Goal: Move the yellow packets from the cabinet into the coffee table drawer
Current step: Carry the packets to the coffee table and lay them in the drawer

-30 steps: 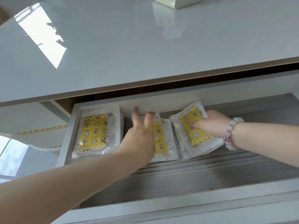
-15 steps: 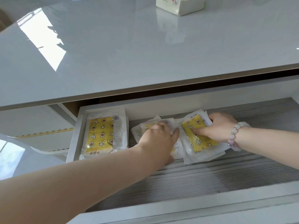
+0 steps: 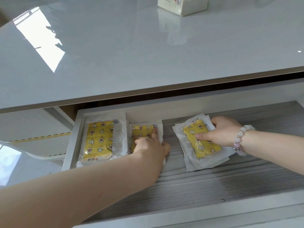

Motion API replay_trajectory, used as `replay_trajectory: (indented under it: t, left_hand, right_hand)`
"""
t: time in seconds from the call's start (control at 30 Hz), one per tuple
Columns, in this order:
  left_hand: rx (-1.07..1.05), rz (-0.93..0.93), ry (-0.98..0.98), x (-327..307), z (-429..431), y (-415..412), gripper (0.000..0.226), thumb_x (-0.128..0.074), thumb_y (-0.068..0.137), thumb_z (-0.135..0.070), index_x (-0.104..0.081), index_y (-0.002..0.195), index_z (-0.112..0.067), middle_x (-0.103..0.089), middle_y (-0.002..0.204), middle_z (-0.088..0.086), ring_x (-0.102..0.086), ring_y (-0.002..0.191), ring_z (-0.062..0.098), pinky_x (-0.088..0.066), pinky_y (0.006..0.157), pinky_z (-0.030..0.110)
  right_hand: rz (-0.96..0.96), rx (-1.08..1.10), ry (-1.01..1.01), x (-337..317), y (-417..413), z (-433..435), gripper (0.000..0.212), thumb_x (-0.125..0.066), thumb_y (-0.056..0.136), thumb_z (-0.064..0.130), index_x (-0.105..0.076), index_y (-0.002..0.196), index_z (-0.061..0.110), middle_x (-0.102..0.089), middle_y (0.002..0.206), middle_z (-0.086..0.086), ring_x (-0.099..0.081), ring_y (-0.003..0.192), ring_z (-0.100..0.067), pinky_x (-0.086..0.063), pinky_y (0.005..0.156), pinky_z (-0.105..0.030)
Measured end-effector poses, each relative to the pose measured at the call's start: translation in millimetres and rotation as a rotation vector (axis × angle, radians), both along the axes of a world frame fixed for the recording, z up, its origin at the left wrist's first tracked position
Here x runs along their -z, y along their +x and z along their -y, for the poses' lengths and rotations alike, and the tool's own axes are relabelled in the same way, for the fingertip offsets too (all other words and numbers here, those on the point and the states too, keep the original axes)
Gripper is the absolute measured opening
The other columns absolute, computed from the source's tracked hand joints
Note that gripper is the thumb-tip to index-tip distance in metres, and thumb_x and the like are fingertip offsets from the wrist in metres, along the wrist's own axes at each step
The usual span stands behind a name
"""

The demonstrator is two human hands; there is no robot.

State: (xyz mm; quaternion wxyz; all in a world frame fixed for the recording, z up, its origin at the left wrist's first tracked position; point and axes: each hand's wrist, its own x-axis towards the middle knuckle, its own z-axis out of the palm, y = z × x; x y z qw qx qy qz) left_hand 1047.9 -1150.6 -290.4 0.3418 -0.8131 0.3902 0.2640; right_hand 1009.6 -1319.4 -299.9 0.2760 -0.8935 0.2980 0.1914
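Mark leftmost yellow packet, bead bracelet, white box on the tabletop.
leftmost yellow packet [image 3: 98, 139], head view, centre of its yellow panel.
bead bracelet [image 3: 239, 134], head view, pale bead at the wrist.
white box [image 3: 171, 5], head view, left face.

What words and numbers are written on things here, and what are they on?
"4", red, on the white pack on the tabletop; its other print is blurred.
Left packet: bottom-edge print and barcode strip, too blurred to read.
Right packet: small print at the top, too blurred.
Middle packet: nothing readable.

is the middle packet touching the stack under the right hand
Apart. The head view shows a strip of bare drawer floor between the middle packet and the right stack.
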Motion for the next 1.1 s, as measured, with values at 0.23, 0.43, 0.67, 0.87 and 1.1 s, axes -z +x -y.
replay_trajectory:
  t: [0.23, 0.43, 0.67, 0.87, 1.1]
  left_hand:
    - [-0.062, -0.008, -0.051, -1, -2, 2, 0.067, -0.045, 0.094, -0.005, -0.006, 0.148, -0.008, 0.016, 0.152, 0.029, -0.048, 0.121, 0.042, -0.038, 0.069, 0.034]
    - [-0.081, -0.024, -0.052, -4, 0, 1, 0.064, -0.041, 0.096, -0.005, -0.004, 0.149, -0.004, 0.018, 0.152, 0.029, -0.042, 0.124, 0.049, -0.044, 0.091, 0.044]
    - [0.005, 0.027, -0.144, -8, -9, 4, 0.07, -0.054, 0.088, -0.012, -0.012, 0.143, -0.009, -0.018, 0.147, 0.028, -0.055, 0.109, 0.033, -0.046, 0.073, 0.032]
    - [0.01, 0.055, -0.459, -22, -24, 1, 0.113, -0.062, 0.07, -0.072, 0.001, 0.148, -0.019, -0.029, 0.142, 0.009, -0.052, 0.113, 0.026, -0.048, 0.088, 0.035]
    - [0.52, 0.363, -1.002, -13, -35, -12, 0.018, -0.042, 0.086, 0.0, -0.057, 0.095, -0.002, -0.067, 0.087, 0.013, -0.066, 0.069, 0.024, -0.049, 0.042, 0.025]
  right_hand:
    - [-0.01, 0.029, 0.028, 2, 1, -2, 0.046, -0.069, 0.081, 0.046, -0.061, 0.102, 0.006, -0.066, 0.101, -0.009, -0.063, 0.09, -0.023, -0.048, 0.074, -0.028]
    - [-0.029, 0.069, 0.08, 2, 3, -2, 0.048, -0.069, 0.082, 0.042, -0.057, 0.109, 0.003, -0.061, 0.106, -0.01, -0.059, 0.092, -0.023, -0.047, 0.073, -0.028]
    - [-0.079, 0.124, 0.184, -2, 5, -2, 0.062, -0.072, 0.08, 0.042, -0.053, 0.123, 0.001, -0.061, 0.119, -0.012, -0.061, 0.106, -0.026, -0.049, 0.094, -0.035]
    - [-0.04, 0.138, 0.264, -15, 11, -5, 0.059, -0.075, 0.076, 0.044, -0.059, 0.117, 0.004, -0.066, 0.11, -0.011, -0.066, 0.097, -0.028, -0.052, 0.092, -0.039]
    - [0.086, 0.169, 0.557, -13, 24, -39, 0.071, -0.074, 0.056, 0.05, -0.064, 0.112, 0.008, -0.067, 0.111, -0.011, -0.065, 0.103, -0.032, -0.047, 0.098, -0.051]
